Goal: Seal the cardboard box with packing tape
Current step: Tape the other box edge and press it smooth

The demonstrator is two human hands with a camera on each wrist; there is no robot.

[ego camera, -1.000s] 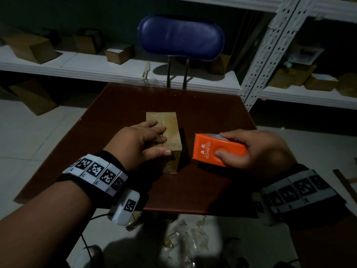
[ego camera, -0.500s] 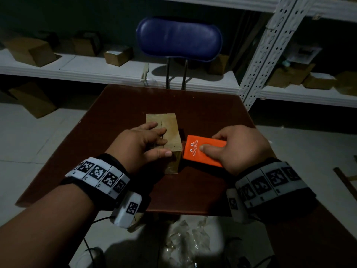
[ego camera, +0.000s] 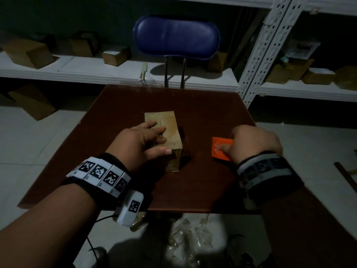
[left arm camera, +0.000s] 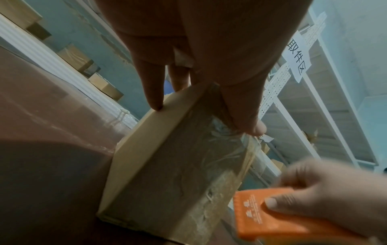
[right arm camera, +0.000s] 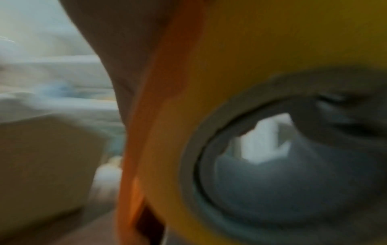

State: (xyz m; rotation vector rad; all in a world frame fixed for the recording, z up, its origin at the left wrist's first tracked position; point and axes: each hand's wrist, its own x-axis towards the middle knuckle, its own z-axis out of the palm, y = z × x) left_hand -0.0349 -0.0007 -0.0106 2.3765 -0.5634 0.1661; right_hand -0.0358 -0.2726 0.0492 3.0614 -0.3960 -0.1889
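Observation:
A small cardboard box (ego camera: 167, 126) stands mid-table on the brown table (ego camera: 202, 182). My left hand (ego camera: 142, 144) lies on it, straight fingers on its top and the thumb against its near face. In the left wrist view that near face of the cardboard box (left arm camera: 173, 174) carries wrinkled clear tape (left arm camera: 226, 145). To the right of the box, apart from it, my right hand (ego camera: 255, 143) grips an orange tape dispenser (ego camera: 220, 150), thumb on its top. The right wrist view is blurred and shows the dispenser's orange edge (right arm camera: 142, 132) beside a yellowish tape roll (right arm camera: 240, 58).
A blue chair (ego camera: 176, 37) stands behind the table's far edge. White shelves (ego camera: 96, 74) with several cardboard boxes run along the back, and a white rack upright (ego camera: 266, 51) rises at the right. Crumpled clear plastic (ego camera: 189, 235) lies on the floor below the near edge.
My right hand brought the orange dispenser up against the box's right side, then drew it back to the right. The left hand has stayed on the box.

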